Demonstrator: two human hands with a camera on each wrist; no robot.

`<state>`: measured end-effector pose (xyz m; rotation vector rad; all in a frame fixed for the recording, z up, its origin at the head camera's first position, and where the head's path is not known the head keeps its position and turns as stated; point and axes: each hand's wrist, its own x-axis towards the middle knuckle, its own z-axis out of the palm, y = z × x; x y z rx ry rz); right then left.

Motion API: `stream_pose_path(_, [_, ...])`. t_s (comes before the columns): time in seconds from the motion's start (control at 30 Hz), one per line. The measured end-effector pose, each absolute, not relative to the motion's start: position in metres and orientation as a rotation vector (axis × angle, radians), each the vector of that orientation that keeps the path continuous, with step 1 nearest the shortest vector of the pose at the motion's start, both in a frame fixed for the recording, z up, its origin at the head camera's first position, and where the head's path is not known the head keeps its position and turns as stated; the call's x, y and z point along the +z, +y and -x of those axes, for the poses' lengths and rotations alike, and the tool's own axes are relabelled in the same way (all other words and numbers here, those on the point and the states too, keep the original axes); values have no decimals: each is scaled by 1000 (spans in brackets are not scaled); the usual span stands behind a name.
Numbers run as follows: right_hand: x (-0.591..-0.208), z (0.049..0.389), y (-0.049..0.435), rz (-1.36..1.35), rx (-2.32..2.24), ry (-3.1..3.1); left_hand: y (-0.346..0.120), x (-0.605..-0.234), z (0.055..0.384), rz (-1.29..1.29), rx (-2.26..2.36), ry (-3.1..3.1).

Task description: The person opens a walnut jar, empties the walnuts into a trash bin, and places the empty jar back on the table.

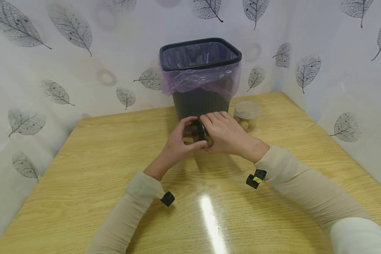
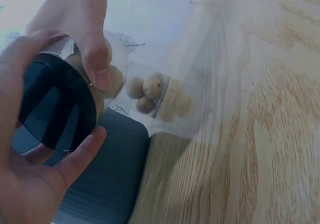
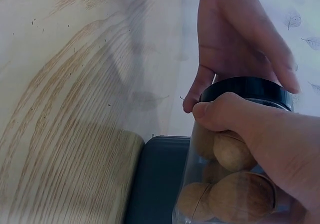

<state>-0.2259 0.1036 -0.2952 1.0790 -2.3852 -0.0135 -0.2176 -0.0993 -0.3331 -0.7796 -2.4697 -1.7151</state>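
Both hands are on a clear jar [image 3: 192, 169] of large, round brown nuts [image 3: 240, 196], tilted in front of the bin. Its black lid [image 2: 55, 103] faces the left side. My left hand [image 1: 174, 143] grips the lid, thumb and fingers spread around its rim. My right hand [image 1: 227, 135] holds the jar's clear body, with the thumb lying along it just below the lid in the right wrist view. The jar's lower part is mostly hidden behind the right hand in the head view.
A black bin [image 1: 200, 102] with a purple liner [image 1: 206, 79] stands behind the hands at the table's back edge. Right of it is a second clear jar [image 1: 247, 110] with a few brown nuts. The wooden table [image 1: 114, 155] meets leaf-patterned walls [image 1: 114, 53].
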Motion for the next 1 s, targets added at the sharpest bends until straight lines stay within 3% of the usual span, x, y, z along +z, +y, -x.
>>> stream_pose_path(0.27, [-295, 225, 104, -1082, -21, -2398, -99, -336, 217, 863, -1670, -2487])
stream_pose_path(0.67, [-296, 225, 102, -1101, 9, -2387, -99, -334, 215, 701, -1606, -2533])
stream_pose_path(1.0, [-295, 227, 105, -1072, -12, -2428, -102, -331, 214, 780, -1798, -2418])
